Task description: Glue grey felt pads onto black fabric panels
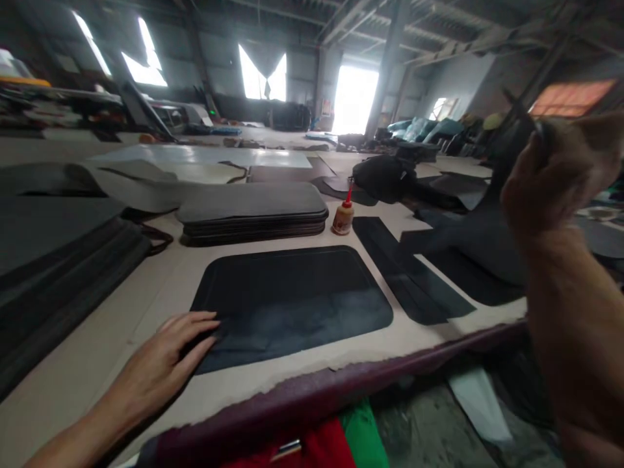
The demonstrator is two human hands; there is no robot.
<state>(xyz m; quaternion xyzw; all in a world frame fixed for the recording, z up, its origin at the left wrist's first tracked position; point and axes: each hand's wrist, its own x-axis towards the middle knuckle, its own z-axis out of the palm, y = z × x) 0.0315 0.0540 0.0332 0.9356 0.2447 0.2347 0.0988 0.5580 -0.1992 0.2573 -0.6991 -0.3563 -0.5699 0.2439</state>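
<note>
A black rounded panel (297, 302) lies flat on the table before me. The fingers of my left hand (182, 348) are stretched out and rest on its near left edge. At the right, my right hand (550, 169) is raised above the table, closed and blurred. From it a dark, limp sheet (502, 201) appears to hang towards the black pieces below. Something dark and pointed shows at the top of that hand, too smeared to name. Flat black strips (409, 273) lie to the right of the panel.
Behind the panel stands a stack of grey rounded panels (253, 201), with a red-tipped glue bottle (343, 218) beside it. More dark sheets (58, 260) are piled at the left. A black bundle (383, 177) lies farther back. The table's front edge (292, 393) has a maroon covering.
</note>
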